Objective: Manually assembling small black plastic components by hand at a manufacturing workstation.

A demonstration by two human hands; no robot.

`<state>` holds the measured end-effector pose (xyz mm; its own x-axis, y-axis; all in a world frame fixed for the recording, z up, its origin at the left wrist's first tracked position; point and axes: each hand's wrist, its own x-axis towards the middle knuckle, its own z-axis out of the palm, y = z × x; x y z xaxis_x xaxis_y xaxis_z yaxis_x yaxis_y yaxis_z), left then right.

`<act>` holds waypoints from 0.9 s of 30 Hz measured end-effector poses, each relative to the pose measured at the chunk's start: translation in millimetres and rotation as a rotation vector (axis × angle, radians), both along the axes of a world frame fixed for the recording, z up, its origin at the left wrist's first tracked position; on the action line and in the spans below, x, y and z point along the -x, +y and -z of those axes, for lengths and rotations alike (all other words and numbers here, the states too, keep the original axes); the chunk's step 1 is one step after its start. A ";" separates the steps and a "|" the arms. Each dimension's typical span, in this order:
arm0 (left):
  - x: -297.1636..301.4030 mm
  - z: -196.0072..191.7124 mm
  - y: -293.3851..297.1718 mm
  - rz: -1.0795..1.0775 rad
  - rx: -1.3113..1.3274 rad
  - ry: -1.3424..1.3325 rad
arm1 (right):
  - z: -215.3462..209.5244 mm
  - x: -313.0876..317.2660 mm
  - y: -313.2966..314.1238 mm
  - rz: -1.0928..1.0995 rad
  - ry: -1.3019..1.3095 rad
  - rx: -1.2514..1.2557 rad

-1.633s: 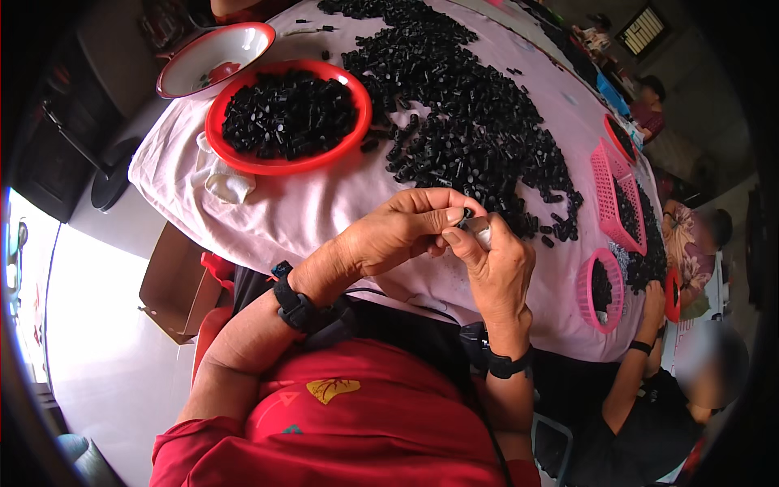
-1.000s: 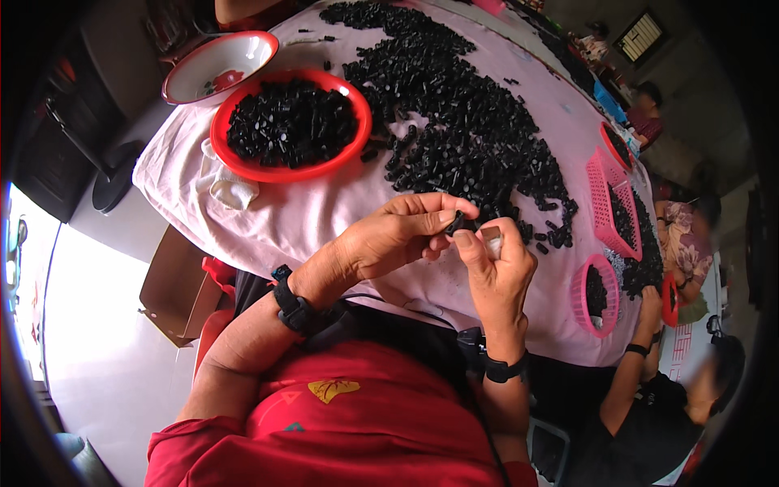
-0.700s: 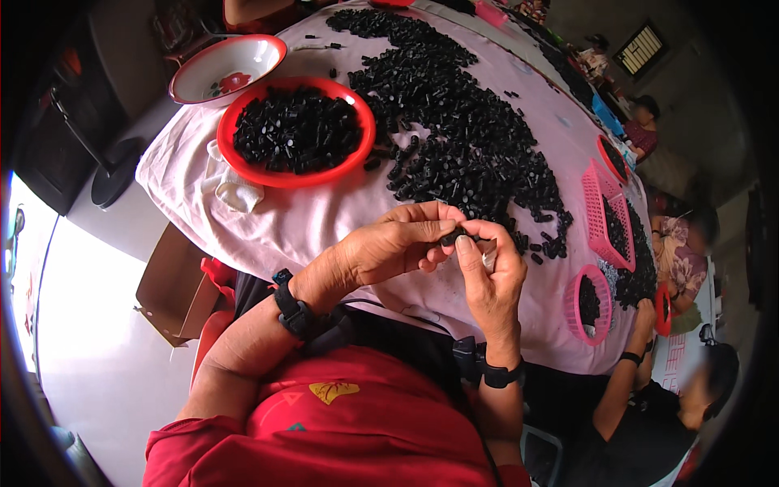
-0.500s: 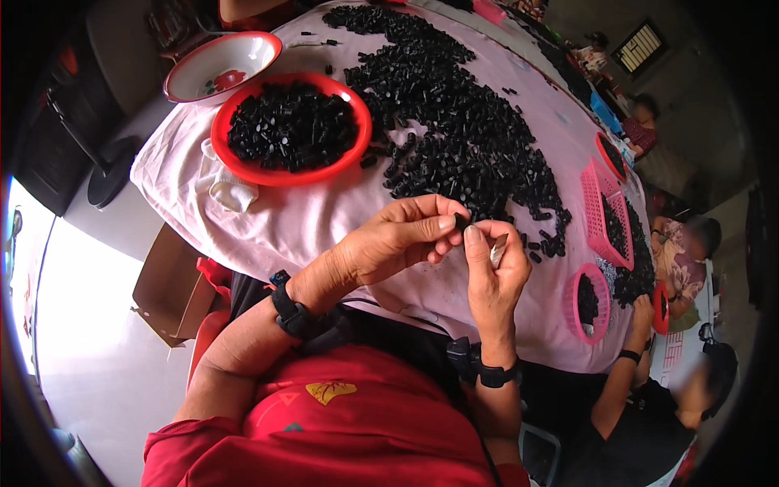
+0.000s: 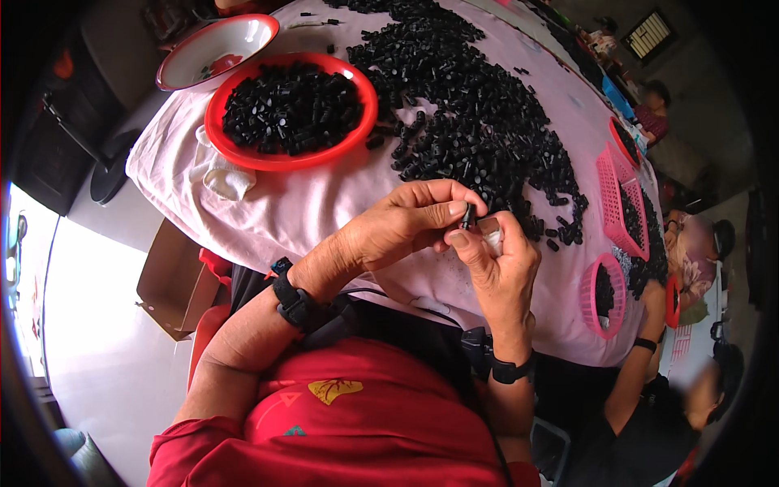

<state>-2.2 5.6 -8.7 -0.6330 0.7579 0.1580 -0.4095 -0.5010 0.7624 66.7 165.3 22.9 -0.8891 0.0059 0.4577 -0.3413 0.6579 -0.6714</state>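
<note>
Over the near side of the pink cloth, my left hand (image 5: 398, 223) pinches a small black cylindrical piece (image 5: 468, 216) between thumb and fingertips. Close against it, my right hand (image 5: 503, 264) is closed around a small flat blade (image 5: 488, 226) with a white wrapping (image 5: 493, 240). The right thumb is beside the lower end of the black piece; whether the blade touches it I cannot tell. Just beyond my hands spreads a large heap of similar black pieces (image 5: 471, 105). To the left, a red basin (image 5: 213, 130) is filled with more of them.
A white enamel basin (image 5: 191, 69) with a red rim stands behind the red one. A crumpled white glove (image 5: 230, 183) lies at the cloth's left edge. Pink baskets (image 5: 621, 300) stand at right, near a co-worker's arm (image 5: 637, 357). An open cardboard box (image 5: 166, 284) sits below at left.
Both hands have shifted slightly up and right in the picture, still together. The black piece now stands more upright and shows more clearly. The right hand has turned slightly around the blade.
</note>
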 end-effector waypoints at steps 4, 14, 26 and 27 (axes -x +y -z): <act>-1.3 1.6 1.2 0.013 0.007 0.007 | 2.6 1.6 1.6 0.020 0.040 -0.064; -3.9 2.1 1.1 0.030 0.008 -0.019 | 13.8 4.6 7.7 0.092 0.080 -0.140; -2.2 -1.5 0.3 -0.008 0.088 0.051 | 9.5 4.5 6.5 0.160 0.122 -0.331; -2.0 -1.0 0.4 -0.008 0.089 0.051 | 10.3 4.7 6.7 0.160 0.126 -0.340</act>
